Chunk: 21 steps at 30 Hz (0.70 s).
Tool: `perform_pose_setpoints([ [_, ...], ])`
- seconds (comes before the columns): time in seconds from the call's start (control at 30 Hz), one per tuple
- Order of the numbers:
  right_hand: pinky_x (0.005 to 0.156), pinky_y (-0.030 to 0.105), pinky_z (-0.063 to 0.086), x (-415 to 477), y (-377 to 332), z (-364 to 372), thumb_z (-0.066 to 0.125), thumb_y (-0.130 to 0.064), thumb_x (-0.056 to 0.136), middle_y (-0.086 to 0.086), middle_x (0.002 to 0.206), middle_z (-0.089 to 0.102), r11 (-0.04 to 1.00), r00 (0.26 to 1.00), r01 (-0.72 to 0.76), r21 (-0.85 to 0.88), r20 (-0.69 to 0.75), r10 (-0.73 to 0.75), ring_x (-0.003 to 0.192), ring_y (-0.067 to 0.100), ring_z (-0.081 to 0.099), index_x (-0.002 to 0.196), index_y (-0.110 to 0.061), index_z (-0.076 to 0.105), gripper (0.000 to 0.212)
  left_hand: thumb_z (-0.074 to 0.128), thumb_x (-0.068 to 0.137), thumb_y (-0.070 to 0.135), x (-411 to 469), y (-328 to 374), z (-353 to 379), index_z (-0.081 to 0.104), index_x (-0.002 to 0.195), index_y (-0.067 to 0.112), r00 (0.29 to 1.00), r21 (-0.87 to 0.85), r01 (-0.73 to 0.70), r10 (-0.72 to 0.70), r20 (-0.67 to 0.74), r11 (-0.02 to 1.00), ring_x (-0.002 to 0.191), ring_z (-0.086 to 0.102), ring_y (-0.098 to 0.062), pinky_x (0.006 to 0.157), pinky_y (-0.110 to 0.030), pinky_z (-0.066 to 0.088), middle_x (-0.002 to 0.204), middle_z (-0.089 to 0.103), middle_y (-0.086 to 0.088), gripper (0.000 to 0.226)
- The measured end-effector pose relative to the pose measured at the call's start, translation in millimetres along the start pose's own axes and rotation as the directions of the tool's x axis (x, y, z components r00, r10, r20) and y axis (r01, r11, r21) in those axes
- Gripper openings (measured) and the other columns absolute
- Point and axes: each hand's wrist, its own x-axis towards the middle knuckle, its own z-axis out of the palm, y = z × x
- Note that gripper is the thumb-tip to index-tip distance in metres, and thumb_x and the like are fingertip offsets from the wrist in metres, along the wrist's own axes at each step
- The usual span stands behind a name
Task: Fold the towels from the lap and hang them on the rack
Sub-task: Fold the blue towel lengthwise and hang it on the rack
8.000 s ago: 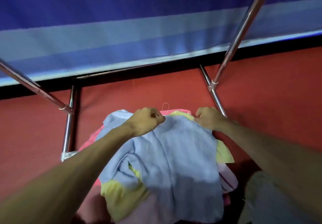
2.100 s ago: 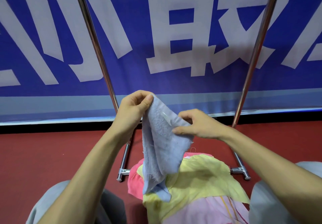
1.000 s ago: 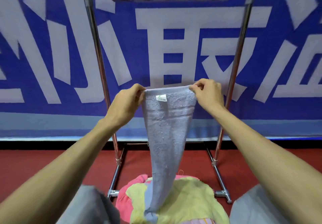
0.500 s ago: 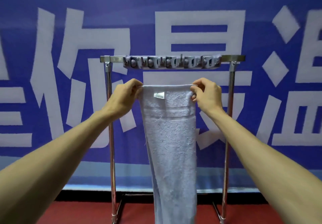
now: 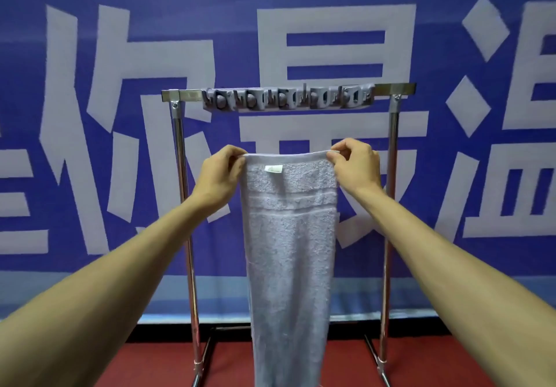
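A light blue towel [image 5: 290, 251], folded lengthwise, hangs straight down in front of me with a small white label near its top edge. My left hand [image 5: 218, 177] pinches its top left corner and my right hand [image 5: 355, 167] pinches its top right corner. The top edge is stretched level between them. The metal rack [image 5: 180, 176] stands right behind the towel. Its top bar [image 5: 394, 89] carries a grey strip of hooks [image 5: 287, 99] and lies above my hands, apart from the towel. The towels on my lap are out of view.
A blue banner [image 5: 90, 40] with large white characters fills the wall behind the rack. The rack's feet stand on a red floor [image 5: 346, 362]. Two upright poles flank the towel on either side.
My view has tilted slightly up and closer, so the rack bar sits a little lower in frame. Both hands still hold the towel's top corners at about the same height below the bar.
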Motion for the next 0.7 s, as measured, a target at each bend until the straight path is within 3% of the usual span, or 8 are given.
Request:
perform_pose_setpoints([
  [0.1,0.06,0.014,0.039,-15,24,6,0.064,-0.019,0.088,-0.008,0.074,0.061,0.999,0.993,-0.046,0.014,0.113,0.044,0.07,0.004,0.055,0.084,-0.019,0.066,0.004,0.05,0.098,0.021,-18,-19,14,0.063,0.108,0.008,0.995,-0.026,0.053,-0.051,0.084,0.998,0.089,0.064,-0.019,0.082,-0.037,0.055,0.098,0.067,-0.001,0.021],
  [0.17,0.061,0.014,0.042,-28,45,14,0.066,-0.017,0.087,-0.008,0.071,0.061,0.984,0.967,-0.162,0.076,0.212,0.143,0.067,0.003,0.055,0.081,-0.017,0.067,0.006,0.051,0.098,0.024,-34,-37,27,0.064,0.107,0.009,0.984,-0.061,0.116,-0.107,0.143,0.991,0.088,0.066,-0.02,0.081,-0.04,0.056,0.097,0.069,-0.002,0.022],
  [0.23,0.057,0.022,0.049,-45,68,24,0.066,-0.011,0.086,-0.001,0.07,0.064,0.917,0.906,-0.35,0.193,0.32,0.278,0.062,0.009,0.057,0.08,-0.011,0.069,0.007,0.051,0.097,0.025,-54,-57,43,0.066,0.105,0.01,0.961,-0.111,0.22,-0.196,0.194,0.969,0.087,0.067,-0.021,0.079,-0.041,0.058,0.095,0.069,-0.003,0.022],
  [0.33,0.046,0.019,0.046,-73,101,41,0.065,-0.006,0.085,-0.001,0.059,0.063,0.791,0.795,-0.556,0.256,0.441,0.416,0.051,0.009,0.055,0.075,-0.01,0.068,0.011,0.052,0.097,0.023,-87,-84,70,0.066,0.103,0.009,0.911,-0.18,0.378,-0.33,0.249,0.908,0.08,0.065,-0.02,0.072,-0.035,0.059,0.092,0.07,-0.004,0.02],
  [0.47,0.057,0.027,0.053,-111,137,63,0.065,-0.003,0.083,0.004,0.067,0.065,0.616,0.642,-0.743,0.26,0.537,0.548,0.063,0.015,0.061,0.079,-0.008,0.068,0.007,0.053,0.096,0.012,-130,-107,105,0.065,0.096,0.009,0.794,-0.301,0.6,-0.506,0.337,0.741,0.074,0.063,-0.014,0.062,-0.02,0.055,0.083,0.068,-0.003,0.012],
  [0.63,0.059,0.03,0.058,-158,165,82,0.062,0.0,0.086,0.011,0.076,0.066,0.414,0.476,-0.874,0.255,0.627,0.617,0.067,0.019,0.065,0.088,-0.001,0.065,0.004,0.052,0.095,0.008,-179,-121,137,0.063,0.089,0.001,0.611,-0.352,0.791,-0.668,0.424,0.501,0.078,0.058,-0.021,0.067,-0.025,0.054,0.084,0.061,-0.014,0.014],
  [0.7,0.06,0.03,0.059,-168,169,89,0.06,0.001,0.087,0.011,0.076,0.065,0.358,0.442,-0.895,0.267,0.641,0.628,0.067,0.02,0.064,0.085,-0.002,0.063,0.004,0.053,0.094,0.007,-194,-117,148,0.062,0.088,0.001,0.539,-0.389,0.837,-0.706,0.459,0.386,0.073,0.055,-0.021,0.063,-0.024,0.052,0.081,0.06,-0.013,0.012],
])
